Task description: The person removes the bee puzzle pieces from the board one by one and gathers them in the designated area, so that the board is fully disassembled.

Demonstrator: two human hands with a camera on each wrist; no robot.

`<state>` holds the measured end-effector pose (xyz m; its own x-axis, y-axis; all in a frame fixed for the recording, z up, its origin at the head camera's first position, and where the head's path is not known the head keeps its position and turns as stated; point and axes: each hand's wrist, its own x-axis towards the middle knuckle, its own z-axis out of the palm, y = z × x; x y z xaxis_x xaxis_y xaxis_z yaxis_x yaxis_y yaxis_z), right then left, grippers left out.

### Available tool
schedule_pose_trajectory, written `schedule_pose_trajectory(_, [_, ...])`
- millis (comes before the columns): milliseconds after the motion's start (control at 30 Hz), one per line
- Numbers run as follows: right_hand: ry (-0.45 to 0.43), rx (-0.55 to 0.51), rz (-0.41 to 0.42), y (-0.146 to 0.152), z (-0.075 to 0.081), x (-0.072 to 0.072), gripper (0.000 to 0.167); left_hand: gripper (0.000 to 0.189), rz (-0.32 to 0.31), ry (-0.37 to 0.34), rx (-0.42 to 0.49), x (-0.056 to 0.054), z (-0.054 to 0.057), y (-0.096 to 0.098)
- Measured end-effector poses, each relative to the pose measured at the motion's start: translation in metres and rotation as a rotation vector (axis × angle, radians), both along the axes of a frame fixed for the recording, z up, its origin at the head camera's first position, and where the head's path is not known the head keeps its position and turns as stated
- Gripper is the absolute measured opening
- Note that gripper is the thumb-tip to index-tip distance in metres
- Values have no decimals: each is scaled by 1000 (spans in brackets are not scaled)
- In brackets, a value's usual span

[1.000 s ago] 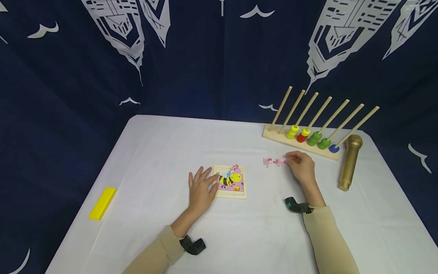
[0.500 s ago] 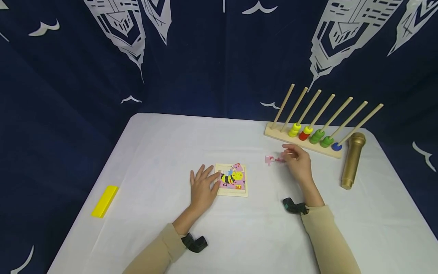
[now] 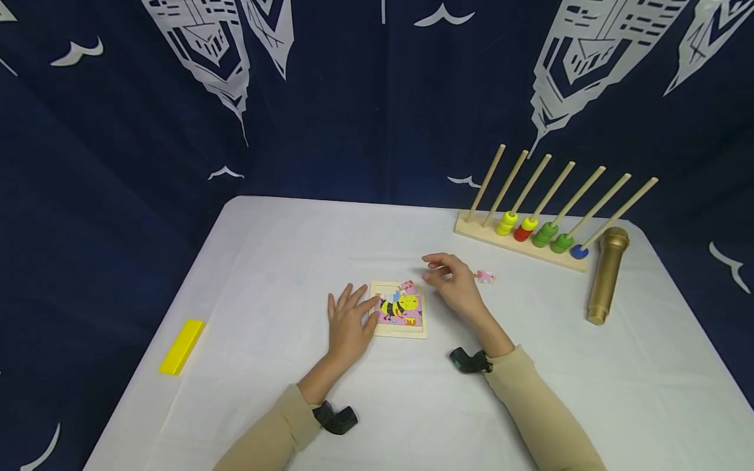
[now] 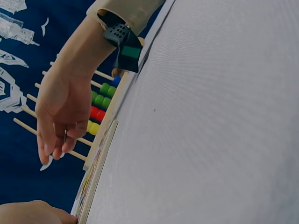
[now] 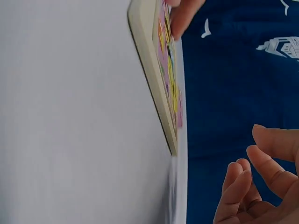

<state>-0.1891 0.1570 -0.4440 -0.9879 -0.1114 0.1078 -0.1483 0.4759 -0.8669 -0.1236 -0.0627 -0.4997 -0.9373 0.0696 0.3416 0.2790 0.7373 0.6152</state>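
In the head view my left hand [image 3: 350,327] rests by the left edge of a small wooden puzzle tray [image 3: 397,332], its fingertips touching the tray. The puzzle inside is a bee picture [image 3: 400,306] in yellow, black and pink. A pink puzzle piece [image 3: 408,286] sits askew at the tray's top edge. My right hand [image 3: 453,288] hovers just right of the tray, fingers loosely bent. No piece shows between the fingers [image 5: 261,140] in the right wrist view. Another pink puzzle piece [image 3: 485,277] lies on the cloth behind that hand; whatever lies under the hand is hidden.
A wooden peg rack [image 3: 521,242] with coloured beads and tall rods stands at the back right. Beside it lies a gold cylinder [image 3: 607,278]. A yellow block [image 3: 181,347] is at the far left of the white table [image 3: 265,261]. A dark blue curtain hangs behind.
My right hand has moved left from the loose pink pieces toward the tray. The left of those two pieces no longer shows. My left hand stays at the tray.
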Motion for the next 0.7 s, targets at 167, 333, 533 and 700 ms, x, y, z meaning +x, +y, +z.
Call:
schedule_pose_trajectory(167, [-23,-5,28,-11,-8,1,35,28,-1,-1,2,0,2,0])
schedule_pose_trajectory(333, [-57,-20,36,-14,-16,1,38,28,2,4,3,1,3,0])
schedule_pose_trajectory(533, [-95,-46,48,-14,-21,1,40,27,1,4,4,1,2,0])
schedule_pose_trajectory(700, [-91,-61,62,-15,-25,2,41,28,2,-3,-5,1,2,0])
